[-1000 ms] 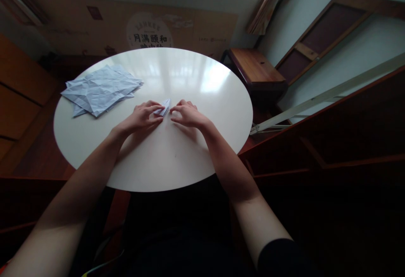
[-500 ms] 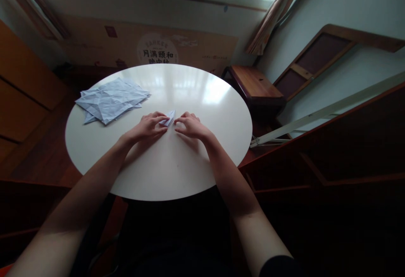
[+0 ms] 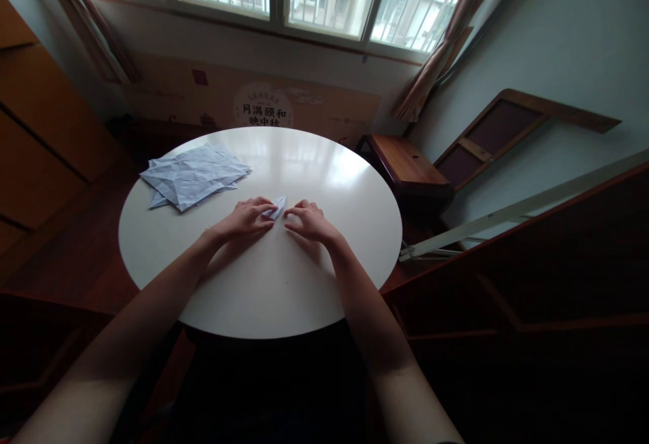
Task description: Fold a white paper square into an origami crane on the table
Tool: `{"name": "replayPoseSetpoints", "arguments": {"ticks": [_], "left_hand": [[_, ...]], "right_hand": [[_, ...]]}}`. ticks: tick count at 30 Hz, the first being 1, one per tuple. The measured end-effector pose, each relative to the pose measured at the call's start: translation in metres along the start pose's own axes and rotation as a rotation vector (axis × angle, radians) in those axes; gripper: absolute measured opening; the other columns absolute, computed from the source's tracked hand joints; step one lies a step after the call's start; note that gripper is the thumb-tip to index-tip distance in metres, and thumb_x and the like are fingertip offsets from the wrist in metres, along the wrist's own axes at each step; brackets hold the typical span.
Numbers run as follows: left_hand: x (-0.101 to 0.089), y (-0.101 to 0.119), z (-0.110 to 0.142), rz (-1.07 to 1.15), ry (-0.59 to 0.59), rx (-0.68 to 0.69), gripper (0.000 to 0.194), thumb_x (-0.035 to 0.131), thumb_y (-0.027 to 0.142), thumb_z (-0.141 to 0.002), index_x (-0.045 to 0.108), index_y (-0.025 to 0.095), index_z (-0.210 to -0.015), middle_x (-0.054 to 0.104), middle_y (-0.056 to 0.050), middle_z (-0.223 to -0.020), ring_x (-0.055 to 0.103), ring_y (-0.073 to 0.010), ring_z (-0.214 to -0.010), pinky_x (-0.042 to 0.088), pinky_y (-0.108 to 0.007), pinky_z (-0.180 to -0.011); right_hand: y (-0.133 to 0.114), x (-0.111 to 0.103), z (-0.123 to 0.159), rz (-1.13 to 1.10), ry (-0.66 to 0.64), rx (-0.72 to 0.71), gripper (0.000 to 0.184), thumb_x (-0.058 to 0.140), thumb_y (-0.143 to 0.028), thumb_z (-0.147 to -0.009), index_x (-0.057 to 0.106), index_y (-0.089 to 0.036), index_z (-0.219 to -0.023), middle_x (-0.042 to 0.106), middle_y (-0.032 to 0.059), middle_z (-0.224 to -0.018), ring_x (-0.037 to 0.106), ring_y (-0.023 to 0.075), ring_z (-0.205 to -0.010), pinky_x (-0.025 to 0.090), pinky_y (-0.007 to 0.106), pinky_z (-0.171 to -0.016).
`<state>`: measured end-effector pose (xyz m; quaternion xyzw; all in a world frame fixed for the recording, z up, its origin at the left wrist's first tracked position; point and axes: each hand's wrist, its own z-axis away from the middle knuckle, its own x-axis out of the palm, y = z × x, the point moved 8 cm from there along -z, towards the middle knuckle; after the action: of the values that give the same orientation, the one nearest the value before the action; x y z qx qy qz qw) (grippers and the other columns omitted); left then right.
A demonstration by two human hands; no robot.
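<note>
A small piece of folded paper (image 3: 276, 209), pale and with a pointed tip, lies on the white oval table (image 3: 274, 295) between my hands. My left hand (image 3: 249, 218) holds the paper's left side, its fingers over the top and the thumb low at the near side. Just right of the paper is my right hand (image 3: 309, 221), with bent fingers and thumb apart and nothing visible between them. Its fingertips come close to the paper's edge; contact cannot be made out. The fingers partly cover the paper.
A stack of creased paper sheets (image 3: 197, 172) lies at the table's far left. Beyond the right edge stands a low wooden stool (image 3: 408, 160). A printed cardboard panel (image 3: 324, 109) leans under the window, and a wooden frame (image 3: 491, 133) is by the right wall.
The view has tilted up, so the table and hands appear lower and more of the window shows. Both hands and the folded paper keep nearly the same pose.
</note>
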<state>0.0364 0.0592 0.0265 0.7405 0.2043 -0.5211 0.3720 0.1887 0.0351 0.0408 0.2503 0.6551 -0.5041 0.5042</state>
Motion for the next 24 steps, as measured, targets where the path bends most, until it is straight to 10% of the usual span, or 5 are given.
{"name": "replayPoseSetpoints", "arguments": {"ticks": [24], "left_hand": [[0.0004, 0.0032, 0.0006, 0.012, -0.002, -0.006, 0.047, 0.056, 0.046, -0.089, 0.060, 0.025, -0.131, 0.057, -0.010, -0.134, 0.054, -0.0304, -0.124, 0.035, -0.048, -0.106]], "right_hand": [[0.0036, 0.0023, -0.0026, 0.009, 0.016, 0.001, 0.037, 0.061, -0.044, -0.091, 0.065, -0.030, -0.125, 0.052, 0.0095, -0.127, 0.045, 0.0272, -0.120, 0.033, 0.044, -0.103]]}}
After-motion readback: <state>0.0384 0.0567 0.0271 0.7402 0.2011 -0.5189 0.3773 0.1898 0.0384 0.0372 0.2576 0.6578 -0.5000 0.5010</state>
